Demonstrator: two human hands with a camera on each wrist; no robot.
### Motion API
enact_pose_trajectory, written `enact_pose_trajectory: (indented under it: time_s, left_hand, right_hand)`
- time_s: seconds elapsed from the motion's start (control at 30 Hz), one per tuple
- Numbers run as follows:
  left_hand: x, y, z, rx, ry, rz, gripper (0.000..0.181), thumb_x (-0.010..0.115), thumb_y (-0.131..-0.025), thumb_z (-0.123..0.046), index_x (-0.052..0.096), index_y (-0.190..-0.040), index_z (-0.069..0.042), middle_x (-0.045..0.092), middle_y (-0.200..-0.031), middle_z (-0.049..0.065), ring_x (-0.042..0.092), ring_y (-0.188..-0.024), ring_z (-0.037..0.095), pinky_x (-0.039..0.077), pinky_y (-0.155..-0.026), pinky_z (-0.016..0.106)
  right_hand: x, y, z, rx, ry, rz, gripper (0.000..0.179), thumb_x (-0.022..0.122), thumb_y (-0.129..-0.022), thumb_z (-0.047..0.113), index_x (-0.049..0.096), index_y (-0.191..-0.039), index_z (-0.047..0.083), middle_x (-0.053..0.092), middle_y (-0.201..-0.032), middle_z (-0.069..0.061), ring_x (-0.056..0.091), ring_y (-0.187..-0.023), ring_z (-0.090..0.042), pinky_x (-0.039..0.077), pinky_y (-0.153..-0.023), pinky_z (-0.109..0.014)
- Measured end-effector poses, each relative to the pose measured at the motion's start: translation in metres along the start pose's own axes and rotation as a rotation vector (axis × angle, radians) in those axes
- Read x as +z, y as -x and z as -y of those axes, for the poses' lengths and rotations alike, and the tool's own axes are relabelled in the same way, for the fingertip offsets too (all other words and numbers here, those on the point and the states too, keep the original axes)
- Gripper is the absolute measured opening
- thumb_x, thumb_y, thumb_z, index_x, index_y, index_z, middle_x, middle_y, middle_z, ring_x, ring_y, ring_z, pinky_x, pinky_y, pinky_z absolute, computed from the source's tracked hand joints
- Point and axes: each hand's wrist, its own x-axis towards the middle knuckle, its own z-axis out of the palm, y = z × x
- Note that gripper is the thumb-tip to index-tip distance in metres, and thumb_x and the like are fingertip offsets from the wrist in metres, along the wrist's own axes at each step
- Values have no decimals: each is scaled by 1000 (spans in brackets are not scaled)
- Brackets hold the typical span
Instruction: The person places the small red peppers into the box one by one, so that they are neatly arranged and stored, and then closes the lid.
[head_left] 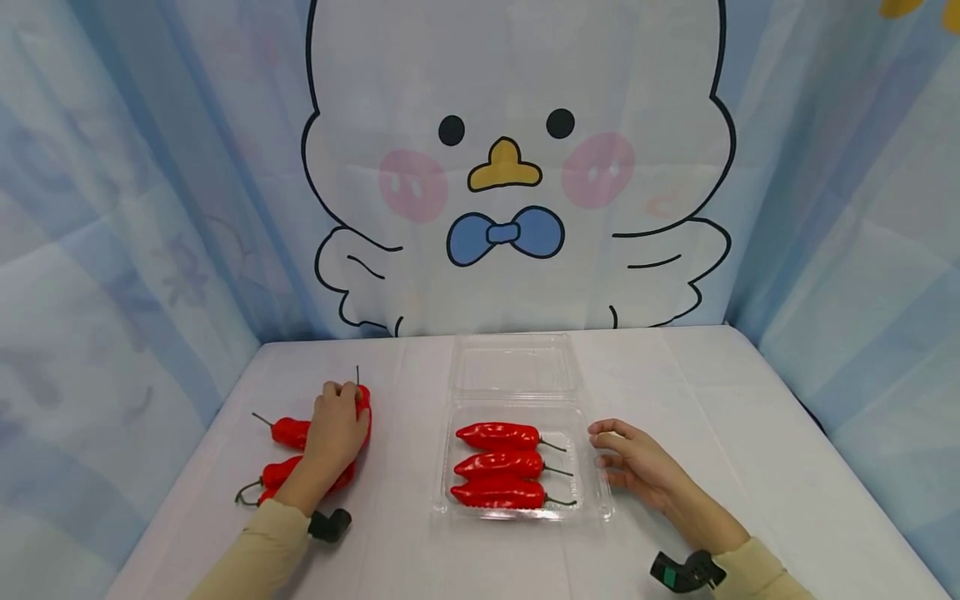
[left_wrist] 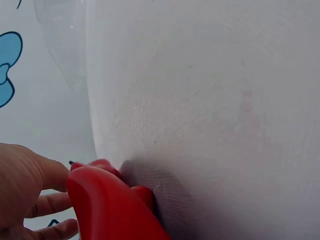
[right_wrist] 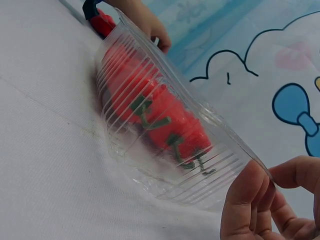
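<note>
On the left of the table my left hand [head_left: 336, 425] grips a red pepper [head_left: 364, 402], whose thin stem points away from me. In the left wrist view, the thumb and fingers lie against a pepper [left_wrist: 107, 202]. More red peppers [head_left: 291, 432] lie around and partly under this hand. A clear plastic container [head_left: 442, 475] stands open in the middle, holding three red peppers [head_left: 498, 465] side by side, stems to the right. My right hand [head_left: 637, 462] is at its right side; in the right wrist view, thumb and fingers pinch its rim [right_wrist: 257, 167].
The container's clear lid [head_left: 513, 367] lies folded back toward the rear edge of the white table [head_left: 675, 375]. A curtain [head_left: 517, 292] with a cartoon bird hangs behind the table. Both wrists carry small black devices [head_left: 688, 572].
</note>
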Motion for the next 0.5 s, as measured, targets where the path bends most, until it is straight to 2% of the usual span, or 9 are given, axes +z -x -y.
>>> enact_pose_trajectory:
  time_s: [0.1,0.2,0.3,0.5]
  left_hand:
    - [0,-2,2,-42,-6,27,57,75,-91,-11,49,-137,11,47,-136,34,52,-122,47,58,-90,60]
    - [0,-4,3,-82,-26,83,65,76,-91,-14,46,-140,14,48,-136,36,53,-122,48,58,-90,61]
    - [0,-6,4,-112,-9,125,69,76,-91,-16,43,-144,12,49,-137,35,55,-120,47,58,-90,62]
    - [0,-7,4,-100,42,128,73,79,-88,-16,43,-148,4,57,-134,31,59,-116,45,59,-88,61]
  right_hand:
    - [0,0,0,3,-2,-8,25,61,-103,20,53,-123,8,53,-104,0,57,-77,-9,52,-60,-20]
    - [1,0,-1,0,-2,-13,24,61,-103,19,53,-123,8,53,-104,0,57,-77,-9,51,-60,-20]
    - [1,0,-1,-3,7,-14,26,61,-103,20,53,-124,8,53,-105,-1,56,-78,-9,51,-60,-20]
    - [1,-1,0,5,16,-20,26,61,-103,20,53,-124,8,53,-106,-1,57,-77,-9,52,-60,-20]
